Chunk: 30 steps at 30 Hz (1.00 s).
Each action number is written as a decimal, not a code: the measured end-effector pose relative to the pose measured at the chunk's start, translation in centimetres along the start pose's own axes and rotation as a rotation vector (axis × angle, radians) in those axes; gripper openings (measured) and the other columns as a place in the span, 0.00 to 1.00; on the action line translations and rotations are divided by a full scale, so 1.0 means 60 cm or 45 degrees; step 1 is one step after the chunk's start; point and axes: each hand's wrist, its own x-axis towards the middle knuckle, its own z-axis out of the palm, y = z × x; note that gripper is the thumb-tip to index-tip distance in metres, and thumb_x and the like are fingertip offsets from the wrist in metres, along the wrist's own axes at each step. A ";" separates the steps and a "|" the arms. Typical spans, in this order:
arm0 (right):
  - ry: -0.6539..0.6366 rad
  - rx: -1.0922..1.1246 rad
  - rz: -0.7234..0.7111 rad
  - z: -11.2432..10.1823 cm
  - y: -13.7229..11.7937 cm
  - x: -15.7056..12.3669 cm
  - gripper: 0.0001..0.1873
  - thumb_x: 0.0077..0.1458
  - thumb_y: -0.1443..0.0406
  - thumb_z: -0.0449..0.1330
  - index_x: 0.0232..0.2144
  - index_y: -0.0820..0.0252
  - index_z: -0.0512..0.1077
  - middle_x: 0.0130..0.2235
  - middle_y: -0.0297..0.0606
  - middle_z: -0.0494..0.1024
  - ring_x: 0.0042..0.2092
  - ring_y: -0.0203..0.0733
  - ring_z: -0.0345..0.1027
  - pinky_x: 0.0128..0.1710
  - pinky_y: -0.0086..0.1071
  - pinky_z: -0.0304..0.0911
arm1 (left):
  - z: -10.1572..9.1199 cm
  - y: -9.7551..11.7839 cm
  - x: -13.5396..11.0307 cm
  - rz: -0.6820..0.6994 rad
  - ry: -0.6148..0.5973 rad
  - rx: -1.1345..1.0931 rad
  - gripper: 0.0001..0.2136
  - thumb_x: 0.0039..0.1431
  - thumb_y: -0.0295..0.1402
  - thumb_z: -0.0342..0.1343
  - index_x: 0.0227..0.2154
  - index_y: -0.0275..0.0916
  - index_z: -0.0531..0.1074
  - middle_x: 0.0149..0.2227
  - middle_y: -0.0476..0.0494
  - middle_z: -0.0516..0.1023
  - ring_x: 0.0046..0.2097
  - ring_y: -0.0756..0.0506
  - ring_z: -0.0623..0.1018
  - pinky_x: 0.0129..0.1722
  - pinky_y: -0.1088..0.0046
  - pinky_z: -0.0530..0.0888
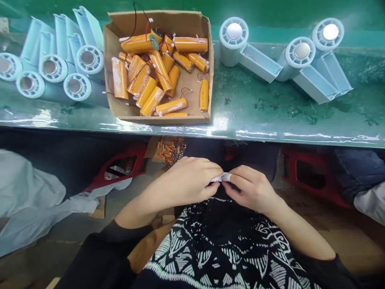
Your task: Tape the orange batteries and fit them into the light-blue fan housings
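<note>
Over my lap, below the bench edge, both hands meet at a small whitish strip (224,177) with faint pinkish marks; whether it is tape, paper or a finger wrap I cannot tell. My left hand (192,178) pinches its left end between thumb and fingers. At the other end my right hand (251,186) has its fingertips closed on it. On the bench ahead stands an open cardboard box (159,119) of orange-wrapped cylindrical battery packs (161,71), some with thin wires and white residue.
Light blue plastic housings with round ends (52,68) stand left of the box, and several more (300,50) stand to its right on the green bench (240,116). Red stools (126,164) flank me. Small orange pieces (169,149) lie below the bench. Other people's sleeves show at both sides.
</note>
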 end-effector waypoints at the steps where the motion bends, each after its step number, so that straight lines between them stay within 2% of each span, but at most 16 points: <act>1: 0.006 -0.035 0.022 0.003 -0.003 0.001 0.03 0.65 0.71 0.62 0.41 0.62 0.76 0.36 0.40 0.81 0.35 0.41 0.75 0.36 0.36 0.75 | 0.006 0.001 0.001 -0.022 0.017 0.022 0.08 0.65 0.28 0.56 0.40 0.41 0.80 0.43 0.46 0.86 0.46 0.43 0.84 0.45 0.69 0.79; 6: 0.033 -0.183 0.076 0.011 -0.012 0.004 0.03 0.64 0.72 0.62 0.37 0.63 0.76 0.35 0.41 0.81 0.34 0.43 0.76 0.36 0.37 0.74 | 0.035 -0.001 0.003 -0.106 0.150 0.059 0.04 0.64 0.29 0.59 0.36 0.41 0.79 0.39 0.50 0.85 0.42 0.44 0.84 0.39 0.70 0.77; 10: 0.030 -0.202 0.117 0.012 -0.015 0.008 0.05 0.64 0.71 0.61 0.35 0.62 0.76 0.35 0.40 0.82 0.34 0.43 0.75 0.35 0.38 0.73 | 0.046 -0.003 0.005 -0.118 0.234 0.088 0.04 0.63 0.30 0.59 0.32 0.41 0.78 0.35 0.50 0.84 0.39 0.44 0.83 0.36 0.70 0.75; 25: 0.058 -0.295 0.064 0.015 -0.015 0.017 0.09 0.62 0.73 0.62 0.29 0.60 0.75 0.30 0.37 0.80 0.30 0.39 0.70 0.31 0.36 0.69 | 0.055 -0.003 0.004 -0.098 0.340 0.114 0.04 0.62 0.30 0.60 0.33 0.41 0.80 0.35 0.53 0.85 0.38 0.44 0.84 0.37 0.68 0.76; 30: 0.074 -0.133 0.127 0.020 -0.003 0.018 0.09 0.61 0.74 0.60 0.29 0.58 0.74 0.30 0.36 0.79 0.31 0.39 0.71 0.33 0.34 0.70 | 0.053 -0.005 0.002 -0.010 0.404 0.122 0.05 0.65 0.29 0.59 0.39 0.40 0.80 0.42 0.51 0.86 0.42 0.45 0.84 0.40 0.69 0.78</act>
